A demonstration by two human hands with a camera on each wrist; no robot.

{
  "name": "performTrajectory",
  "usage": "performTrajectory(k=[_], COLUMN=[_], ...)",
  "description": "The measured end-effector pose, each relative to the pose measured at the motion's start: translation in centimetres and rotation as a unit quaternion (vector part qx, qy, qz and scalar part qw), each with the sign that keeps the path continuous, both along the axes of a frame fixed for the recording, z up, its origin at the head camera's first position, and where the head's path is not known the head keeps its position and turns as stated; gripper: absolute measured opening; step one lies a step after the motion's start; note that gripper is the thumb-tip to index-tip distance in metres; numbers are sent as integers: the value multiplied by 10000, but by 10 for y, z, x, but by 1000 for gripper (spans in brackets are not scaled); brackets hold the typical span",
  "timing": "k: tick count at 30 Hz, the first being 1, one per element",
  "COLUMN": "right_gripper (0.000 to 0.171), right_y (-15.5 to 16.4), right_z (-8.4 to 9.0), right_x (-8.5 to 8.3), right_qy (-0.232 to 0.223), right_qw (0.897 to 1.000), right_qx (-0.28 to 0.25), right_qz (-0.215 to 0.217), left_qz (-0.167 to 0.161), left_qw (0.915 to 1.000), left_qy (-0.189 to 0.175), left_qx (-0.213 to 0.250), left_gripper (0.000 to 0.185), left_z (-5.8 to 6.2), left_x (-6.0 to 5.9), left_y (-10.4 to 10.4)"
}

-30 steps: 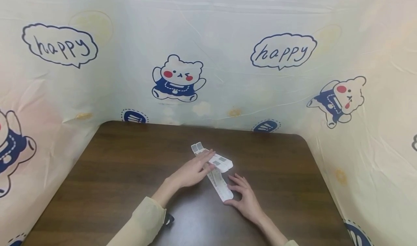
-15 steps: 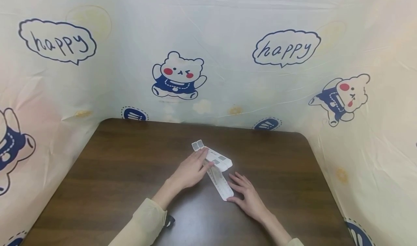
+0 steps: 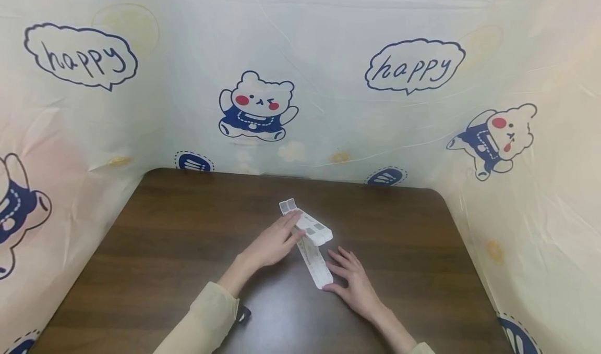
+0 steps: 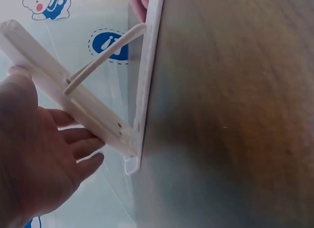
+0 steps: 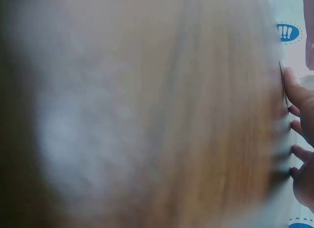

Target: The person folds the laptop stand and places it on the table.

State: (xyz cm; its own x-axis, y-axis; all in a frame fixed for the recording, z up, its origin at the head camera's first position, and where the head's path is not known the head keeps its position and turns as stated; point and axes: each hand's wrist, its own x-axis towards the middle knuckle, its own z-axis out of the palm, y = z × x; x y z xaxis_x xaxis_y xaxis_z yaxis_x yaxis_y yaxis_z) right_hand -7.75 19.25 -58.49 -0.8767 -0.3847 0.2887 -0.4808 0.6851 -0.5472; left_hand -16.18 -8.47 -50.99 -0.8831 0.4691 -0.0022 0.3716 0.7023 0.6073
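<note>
Item: one white folding stand [image 3: 310, 239], hinged plastic, base strip flat, upper arm raised on a thin strut
Place: mid-table [image 3: 164, 249], well clear of the printed curtain [image 3: 328, 83] behind
Left hand [image 3: 269, 247]: fingers straight, tips laid on the raised arm near the hinge
Right hand [image 3: 354, 283]: fingers spread and relaxed, tips against the base strip's near end
Handling, judged: light, stiff, smooth; thin strut looks breakable; base may skid on polished wood
Hold, judged: steady the base strip, lift by the arm's long edges
Count: stand 1, hands 2, table 1
</note>
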Motion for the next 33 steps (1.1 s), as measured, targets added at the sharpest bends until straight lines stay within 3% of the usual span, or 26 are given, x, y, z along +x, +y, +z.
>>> performTrajectory(k=[7, 10, 28, 33], right_gripper=[65, 64, 65, 67], right_y=[5, 5, -17, -19], right_z=[7, 8, 3, 2], right_x=[-5, -5, 8, 9], right_qy=[-323, -349, -11, 194], right_qw=[9983, 9976, 9993, 9981], right_qx=[473, 570, 358, 577], right_qz=[100, 158, -96, -34], left_qz=[354, 390, 90, 56], left_qw=[9970, 9965, 9987, 9988], left_qy=[123, 76, -390, -397], left_qx=[-673, -730, -317, -284], left_gripper=[85, 88, 85, 85], left_z=[-16, -20, -23, -24], left_x=[1, 0, -8, -9], left_y=[-6, -6, -11, -12])
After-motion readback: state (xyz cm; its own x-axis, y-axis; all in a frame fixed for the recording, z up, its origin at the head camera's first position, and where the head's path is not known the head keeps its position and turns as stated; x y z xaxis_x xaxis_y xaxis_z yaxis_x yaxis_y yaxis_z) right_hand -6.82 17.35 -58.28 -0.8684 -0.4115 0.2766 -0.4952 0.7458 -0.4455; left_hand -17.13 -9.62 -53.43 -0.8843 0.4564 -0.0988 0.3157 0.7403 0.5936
